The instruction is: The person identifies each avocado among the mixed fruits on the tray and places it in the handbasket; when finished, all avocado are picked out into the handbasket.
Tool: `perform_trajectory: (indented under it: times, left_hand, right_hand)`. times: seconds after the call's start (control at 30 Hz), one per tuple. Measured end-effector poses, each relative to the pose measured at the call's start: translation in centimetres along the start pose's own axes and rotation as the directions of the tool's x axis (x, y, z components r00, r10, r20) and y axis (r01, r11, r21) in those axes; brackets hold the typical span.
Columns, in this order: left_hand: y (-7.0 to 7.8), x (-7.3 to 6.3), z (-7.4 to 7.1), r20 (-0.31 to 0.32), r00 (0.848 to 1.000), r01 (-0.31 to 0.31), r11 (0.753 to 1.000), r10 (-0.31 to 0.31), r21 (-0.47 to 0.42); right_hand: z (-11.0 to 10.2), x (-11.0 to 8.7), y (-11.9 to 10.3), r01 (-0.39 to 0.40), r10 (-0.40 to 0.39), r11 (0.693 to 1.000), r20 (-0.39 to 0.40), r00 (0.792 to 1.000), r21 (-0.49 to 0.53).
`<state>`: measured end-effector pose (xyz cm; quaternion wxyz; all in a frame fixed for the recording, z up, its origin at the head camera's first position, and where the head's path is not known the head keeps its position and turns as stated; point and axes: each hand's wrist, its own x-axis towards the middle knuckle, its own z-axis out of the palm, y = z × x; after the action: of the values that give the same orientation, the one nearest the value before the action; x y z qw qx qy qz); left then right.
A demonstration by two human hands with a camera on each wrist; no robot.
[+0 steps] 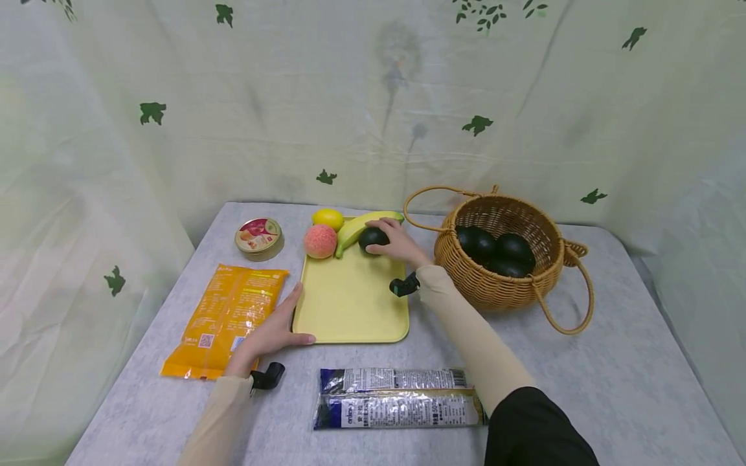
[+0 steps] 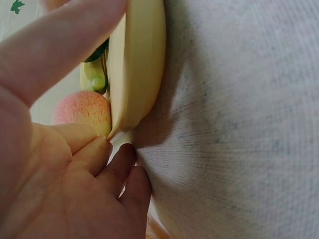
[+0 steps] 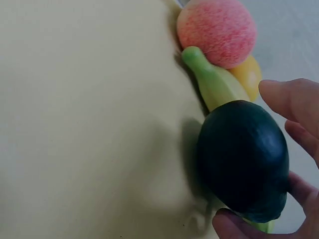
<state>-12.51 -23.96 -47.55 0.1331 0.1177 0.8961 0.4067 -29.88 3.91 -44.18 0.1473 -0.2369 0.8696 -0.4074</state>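
Note:
In the head view my right hand has its fingers round a dark avocado at the far right part of a yellow tray. Up close in the right wrist view, the avocado lies among the fingers, with one finger raised off it. My left hand is spread at the tray's near left corner, fingers along the left side and thumb at the front edge. At the tray's far end are a banana, a peach and a lemon.
A wicker basket with several dark avocados stands at the right, its handles sticking out. At the left are a round tin and an orange packet. A long plastic-wrapped packet lies in front.

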Motion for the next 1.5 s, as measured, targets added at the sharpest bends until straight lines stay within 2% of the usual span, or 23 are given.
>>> perform_trajectory:
  times: [0.17,0.3,0.57,0.7,1.0,1.2,1.3,1.5]
  left_hand:
    - [0.0,0.0,0.0,0.003,1.0,0.0,1.0,0.0,-0.002]
    - [0.1,0.1,0.1,0.002,1.0,-0.001,1.0,0.001,0.0]
    - [0.0,0.0,0.1,0.002,1.0,0.001,1.0,-0.001,-0.003]
    - [0.0,0.0,0.1,0.001,1.0,0.004,1.0,-0.004,-0.013]
    - [0.0,-0.1,0.0,0.002,1.0,0.009,1.0,-0.009,-0.019]
    - [0.0,-0.1,0.0,0.0,1.0,0.006,1.0,-0.006,-0.021]
    - [0.1,0.0,0.0,0.002,1.0,0.006,1.0,-0.006,-0.022]
    - [0.2,0.0,-0.1,0.005,1.0,0.008,1.0,-0.008,-0.014]
  right_hand:
    - [0.6,0.0,-0.3,-0.052,0.051,0.998,-0.06,0.997,-0.027]
    - [1.0,0.2,-0.2,-0.059,0.055,0.997,-0.098,0.994,-0.041]
    - [1.0,-0.3,0.1,-0.032,0.031,0.999,-0.078,0.997,-0.015]
    - [0.3,-1.1,-0.6,0.01,-0.007,0.999,-0.065,0.998,0.042]
    - [-2.9,-3.6,-3.6,0.124,-0.121,0.984,-0.03,0.992,0.13]
    - [-5.6,-5.7,-5.0,0.215,-0.212,0.959,-0.036,0.977,0.183]
    - [-7.1,-7.1,-5.3,0.223,-0.219,0.952,-0.039,0.975,0.211]
    - [-10.2,-9.7,-4.7,0.187,-0.171,0.952,-0.084,0.982,0.243]
